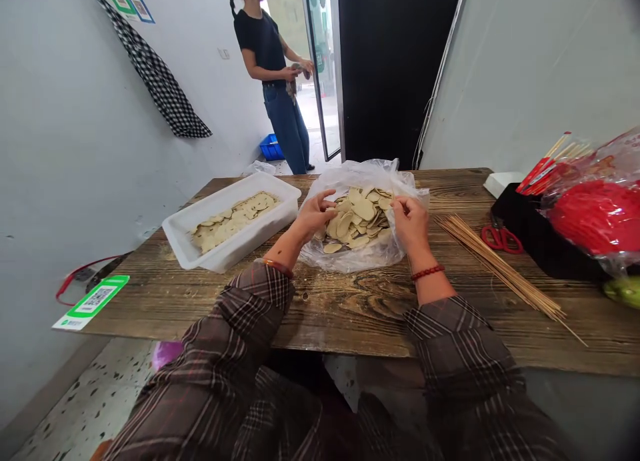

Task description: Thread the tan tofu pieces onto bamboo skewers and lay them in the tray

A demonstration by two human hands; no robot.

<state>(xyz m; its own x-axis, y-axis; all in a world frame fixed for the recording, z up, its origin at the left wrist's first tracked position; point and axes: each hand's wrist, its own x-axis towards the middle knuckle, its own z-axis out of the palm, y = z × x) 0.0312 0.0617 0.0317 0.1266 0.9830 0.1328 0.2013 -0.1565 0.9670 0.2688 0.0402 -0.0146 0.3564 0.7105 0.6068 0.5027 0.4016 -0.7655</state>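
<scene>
Pale beige, flat oval slices lie heaped in a clear plastic bag spread wide on the wooden table. At the heap's left edge is my left hand, its fingers apart and reaching over the slices. My right hand is at the right side of the bag, thumb and fingertips pinched together. Whatever is between them is too small to make out. Left of the bag stands a white plastic tub with more such slices laid across its bottom.
Thin wooden skewers lie right of the bag, beside red-handled scissors. Further right are a black container and a red bundle in plastic. A QR-code card sits at the left edge. A person stands by the door.
</scene>
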